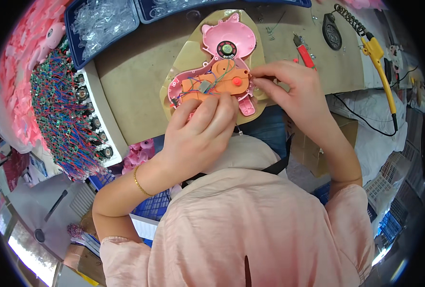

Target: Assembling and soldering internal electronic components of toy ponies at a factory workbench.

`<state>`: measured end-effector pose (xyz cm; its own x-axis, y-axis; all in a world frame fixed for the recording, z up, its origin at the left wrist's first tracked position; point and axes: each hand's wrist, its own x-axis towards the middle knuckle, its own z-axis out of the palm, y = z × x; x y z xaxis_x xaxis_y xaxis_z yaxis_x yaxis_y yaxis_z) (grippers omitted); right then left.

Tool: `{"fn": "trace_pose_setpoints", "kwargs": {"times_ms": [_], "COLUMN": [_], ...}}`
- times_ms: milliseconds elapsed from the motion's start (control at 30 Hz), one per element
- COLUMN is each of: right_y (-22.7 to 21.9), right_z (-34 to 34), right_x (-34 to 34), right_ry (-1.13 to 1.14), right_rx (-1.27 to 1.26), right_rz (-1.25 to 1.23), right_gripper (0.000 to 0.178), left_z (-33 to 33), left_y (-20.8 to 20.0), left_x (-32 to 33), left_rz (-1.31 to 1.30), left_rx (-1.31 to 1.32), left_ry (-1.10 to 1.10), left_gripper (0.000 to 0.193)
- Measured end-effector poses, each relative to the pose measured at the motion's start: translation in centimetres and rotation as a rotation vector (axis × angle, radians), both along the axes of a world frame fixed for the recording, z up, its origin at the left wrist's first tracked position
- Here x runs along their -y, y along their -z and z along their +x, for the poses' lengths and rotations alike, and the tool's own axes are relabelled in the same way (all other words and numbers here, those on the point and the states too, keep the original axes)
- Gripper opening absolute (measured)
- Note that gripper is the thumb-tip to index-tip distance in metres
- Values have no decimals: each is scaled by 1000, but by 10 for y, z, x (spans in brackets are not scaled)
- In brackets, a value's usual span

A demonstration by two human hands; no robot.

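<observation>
A pink toy shell [175, 82] shaped like an animal lies in a yellowish holder [184, 57] on the bench. Its head part holds a small round speaker [226, 49]. Inside the body sits an orange gear housing [220, 68] with a red round knob [237, 82], a small grey block [205, 86] and thin blue and green wires across it. My left hand [198, 129] grips the near side of the shell, fingers curled over its edge and touching the housing. At the right edge, my right hand [294, 88] has thumb and forefinger nearly together; whatever lies between them is too small to make out.
Blue trays [105, 28] of clear plastic parts line the back. Left stands a white box [112, 119] with wired speakers and heaped wires [61, 110], beside pink parts [11, 76]. Right are a red-handled tool [305, 55], a black oval object [332, 32] and a yellow tool [379, 57] on a coiled cord.
</observation>
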<state>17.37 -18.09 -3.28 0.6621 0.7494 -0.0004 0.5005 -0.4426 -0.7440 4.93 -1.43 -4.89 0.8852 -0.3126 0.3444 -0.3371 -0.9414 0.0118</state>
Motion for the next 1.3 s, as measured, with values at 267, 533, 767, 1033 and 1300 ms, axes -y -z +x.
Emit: {"fn": "trace_pose_setpoints", "kwargs": {"times_ms": [267, 533, 767, 1033, 1300], "right_y": [13, -3, 4, -17, -10], "right_z": [-13, -10, -15, 15, 39], "right_x": [4, -5, -1, -16, -14], "right_ry": [72, -102, -107, -321, -419], "right_rx": [448, 542, 675, 432, 199], "right_rz": [29, -134, -115, -262, -183], "right_gripper": [13, 16, 18, 15, 16], "left_z": [3, 6, 5, 4, 0], "left_y": [3, 11, 12, 17, 20], "left_x": [3, -1, 2, 3, 5], "left_rz": [-79, -131, -155, -154, -191], "left_rx": [21, 128, 136, 148, 80], "left_ry": [-26, 2, 18, 11, -47], "left_gripper": [34, 31, 25, 27, 35]}}
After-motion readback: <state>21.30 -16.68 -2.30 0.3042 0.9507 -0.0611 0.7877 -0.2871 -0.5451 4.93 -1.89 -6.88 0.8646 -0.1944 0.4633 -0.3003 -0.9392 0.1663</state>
